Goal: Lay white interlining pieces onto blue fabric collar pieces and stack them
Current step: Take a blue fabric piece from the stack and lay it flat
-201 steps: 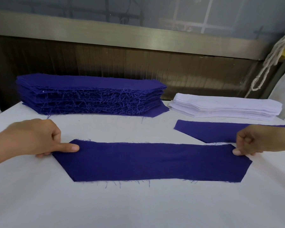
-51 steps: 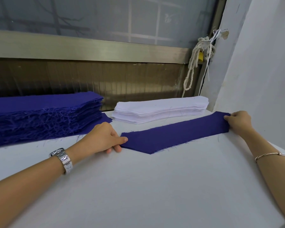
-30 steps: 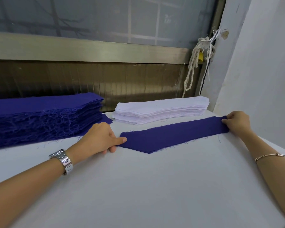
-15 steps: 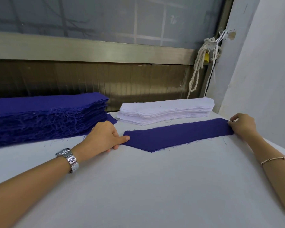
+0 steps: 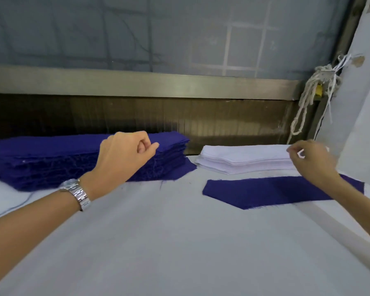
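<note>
At the worktop (image 5: pixel 179 242), my right hand (image 5: pixel 312 161) reaches to the far end of the pile of white interlining (image 5: pixel 244 157), fingers curled at its top sheet; motion blur hides whether they have pinched it, so I cannot tell. My left hand (image 5: pixel 124 154) hangs in the air in front of the tall stack of blue pieces (image 5: pixel 51 159), fingers curled in, thumb against forefinger, holding nothing, probably ready to catch the sheet's near end. A single blue collar piece (image 5: pixel 265 192) lies flat and alone on the worktop just in front of the white pile, likely set there so a sheet needs only a short carry to land on it. The piece is long and narrow, deep blue, one end cut to a slant, its edges frayed with loose threads; my right forearm crosses over its far end. The white sheets look thin, smooth and cut to the same outline. A wristwatch (image 5: pixel 78 193) sits on my left wrist
</note>
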`<state>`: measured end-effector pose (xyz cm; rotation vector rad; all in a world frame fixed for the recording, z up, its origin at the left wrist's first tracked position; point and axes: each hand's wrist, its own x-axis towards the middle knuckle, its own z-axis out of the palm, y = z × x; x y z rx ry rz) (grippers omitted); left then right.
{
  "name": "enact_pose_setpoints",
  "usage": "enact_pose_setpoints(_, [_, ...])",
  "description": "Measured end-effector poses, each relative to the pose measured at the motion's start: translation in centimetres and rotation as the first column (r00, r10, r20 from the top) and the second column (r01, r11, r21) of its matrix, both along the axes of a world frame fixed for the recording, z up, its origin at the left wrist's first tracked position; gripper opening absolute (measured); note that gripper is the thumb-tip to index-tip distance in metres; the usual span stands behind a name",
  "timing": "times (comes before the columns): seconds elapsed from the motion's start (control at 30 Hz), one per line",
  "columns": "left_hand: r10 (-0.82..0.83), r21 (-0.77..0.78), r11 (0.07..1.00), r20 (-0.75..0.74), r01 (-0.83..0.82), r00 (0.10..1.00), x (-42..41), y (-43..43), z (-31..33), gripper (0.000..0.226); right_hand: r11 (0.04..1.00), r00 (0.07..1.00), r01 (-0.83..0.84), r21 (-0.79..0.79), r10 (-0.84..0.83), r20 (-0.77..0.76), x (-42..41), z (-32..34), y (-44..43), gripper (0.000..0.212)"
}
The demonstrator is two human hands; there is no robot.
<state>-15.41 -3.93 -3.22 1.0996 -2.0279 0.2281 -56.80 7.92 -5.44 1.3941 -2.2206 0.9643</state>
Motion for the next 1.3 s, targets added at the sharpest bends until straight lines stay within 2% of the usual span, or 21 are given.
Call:
enact_pose_setpoints(0.17, [0.156,-0.111,0.982,0.027,-0.152,0.987,6.3,-3.3,1.2,0.018,0.965,0.965,-0.261,0.004,0.261,0.033,8.4,1.4,-5.1,0.017])
enact_pose_setpoints(0.37, [0.319,-0.019,0.947,0.138,-0.319,0.938,13.0,-6.2,1.3,0.020,0.906,0.895,-0.424,0.012,0.417,0.158,16.1,3.0,-10.9,0.022])
enact_pose_setpoints(0.6, [0.356,0.080,0.926,0.139,-0.369,0.924,17.5,-6.6,1.2,0.020,0.908,0.894,-0.405,0.108,0.368,0.258,20.2,3.1,-14.8,0.023])
enact_pose_setpoints(0.73, [0.326,0.171,0.925,0.096,-0.338,0.941,18.4,-6.8,1.1,0.019,0.899,0.911,-0.383,0.210,0.330,0.249,20.9,2.9,-15.9,0.033])
enact_pose_setpoints(0.9, [0.311,0.179,0.929,0.093,-0.323,0.946,18.5,-6.9,1.0,0.018,0.889,0.907,-0.380,0.257,0.302,0.295,21.1,3.3,-17.0,0.040])
enact_pose_setpoints(1.3, [0.371,0.102,0.912,0.204,-0.397,0.906,18.9,-7.5,1.7,0.024,0.912,0.833,-0.388,0.134,0.285,0.475,21.0,3.2,-18.4,0.027])
